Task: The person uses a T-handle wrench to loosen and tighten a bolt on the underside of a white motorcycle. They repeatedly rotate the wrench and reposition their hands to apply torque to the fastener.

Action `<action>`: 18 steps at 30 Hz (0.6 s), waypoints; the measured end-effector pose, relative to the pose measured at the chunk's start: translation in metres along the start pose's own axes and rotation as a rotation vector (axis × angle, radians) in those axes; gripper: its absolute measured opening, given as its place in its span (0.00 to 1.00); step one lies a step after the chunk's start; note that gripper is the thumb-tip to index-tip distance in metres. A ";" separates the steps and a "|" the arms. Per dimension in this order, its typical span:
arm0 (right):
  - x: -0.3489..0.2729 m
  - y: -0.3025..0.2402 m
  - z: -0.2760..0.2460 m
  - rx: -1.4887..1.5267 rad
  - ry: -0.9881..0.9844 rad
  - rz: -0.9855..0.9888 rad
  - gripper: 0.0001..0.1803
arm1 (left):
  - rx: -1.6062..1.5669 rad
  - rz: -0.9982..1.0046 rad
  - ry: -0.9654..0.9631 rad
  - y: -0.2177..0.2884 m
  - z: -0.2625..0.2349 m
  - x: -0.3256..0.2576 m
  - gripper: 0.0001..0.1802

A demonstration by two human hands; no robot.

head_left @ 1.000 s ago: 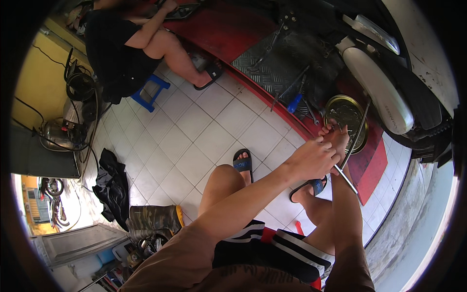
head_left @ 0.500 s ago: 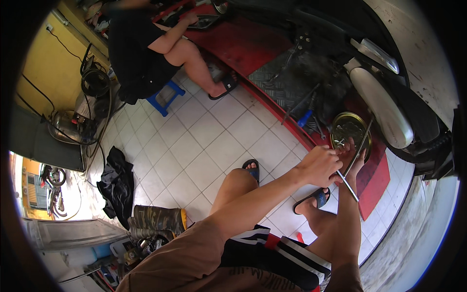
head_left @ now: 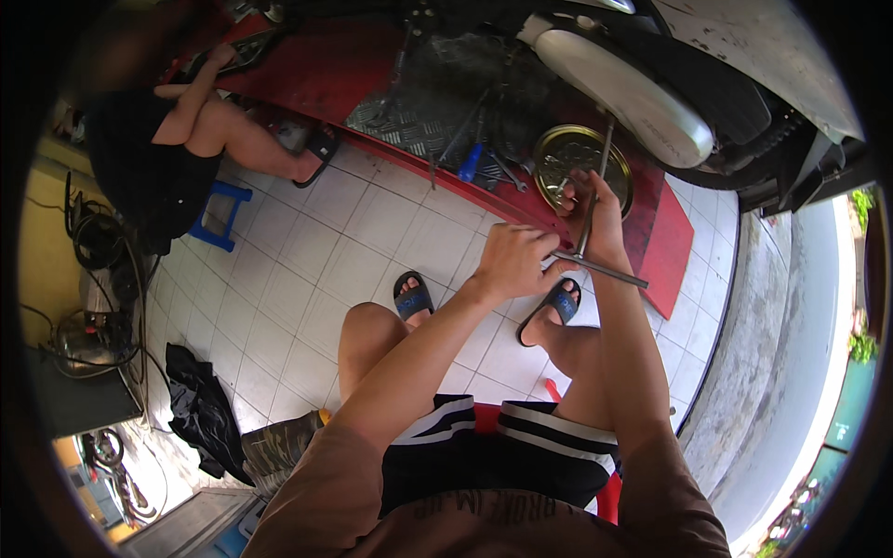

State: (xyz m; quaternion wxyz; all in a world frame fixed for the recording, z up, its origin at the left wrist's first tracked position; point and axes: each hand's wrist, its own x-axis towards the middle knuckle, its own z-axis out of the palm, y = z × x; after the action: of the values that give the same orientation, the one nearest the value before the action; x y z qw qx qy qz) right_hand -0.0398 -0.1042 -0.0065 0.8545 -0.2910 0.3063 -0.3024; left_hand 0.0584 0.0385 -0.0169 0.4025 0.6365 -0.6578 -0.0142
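A long metal T-handle wrench (head_left: 595, 181) runs from its crossbar near my hands up toward the underside of a scooter's pale engine cover (head_left: 619, 88). My left hand (head_left: 512, 260) grips the left end of the crossbar. My right hand (head_left: 591, 209) is closed around the wrench's shaft just above the crossbar. A round brass-coloured tray (head_left: 558, 153) with small parts lies right behind my right hand on the red ramp (head_left: 651, 232). I sit on a red stool, my sandalled feet on the white tiles.
Another person sits on a blue stool (head_left: 223, 219) at the upper left, hands at the ramp. Several hand tools (head_left: 474, 158) lie on a black chequer mat. A dark cloth (head_left: 200, 409) and cables lie at the left; a concrete kerb (head_left: 763, 325) runs at the right.
My view has shifted, so the scooter and tray sit more central. My left hand has moved onto the crossbar and my right hand now holds the shaft higher up.
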 end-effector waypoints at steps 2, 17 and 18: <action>-0.026 0.000 0.006 -0.155 0.066 0.077 0.16 | -0.137 -0.092 0.097 0.009 0.020 -0.008 0.21; -0.036 -0.017 -0.047 -0.334 -0.550 0.237 0.13 | -1.152 -0.871 -0.082 0.061 0.036 -0.007 0.46; -0.026 -0.010 -0.044 -0.343 -0.587 0.270 0.12 | -1.206 -0.902 -0.089 0.057 0.027 -0.006 0.46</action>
State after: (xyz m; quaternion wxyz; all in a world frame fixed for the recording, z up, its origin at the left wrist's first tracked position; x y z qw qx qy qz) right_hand -0.0901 -0.1062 -0.0188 0.8770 -0.4613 0.1300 -0.0348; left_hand -0.0047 0.0406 -0.0080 0.6095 0.5122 -0.2274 -0.5608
